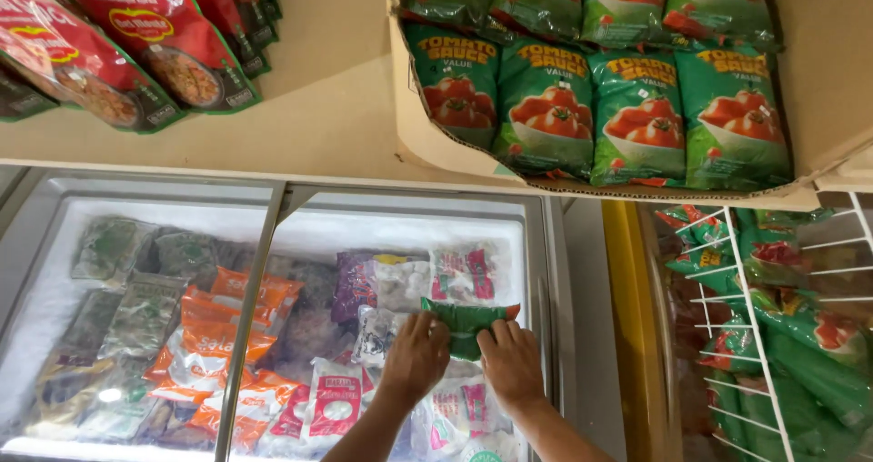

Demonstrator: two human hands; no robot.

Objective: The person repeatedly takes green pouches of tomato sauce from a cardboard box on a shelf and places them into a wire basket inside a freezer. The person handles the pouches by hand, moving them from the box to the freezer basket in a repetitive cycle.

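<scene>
Green frozen packet [468, 324], likely light, stiff and frost-slick, is hovering lower centre of the frame above the open chest freezer [536, 244]; left hand [416, 357] and right hand [511, 364] are pinching its opposite ends closed.

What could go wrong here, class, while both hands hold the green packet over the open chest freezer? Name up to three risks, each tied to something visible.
1. The left hand and right hand grip the green packet only by its lower edge, so it might slip onto the frozen packs.
2. Bare hands near the frosted freezer wall may get chilled.
3. The cardboard box of green sauce pouches overhangs the shelf edge above and could tip.
</scene>
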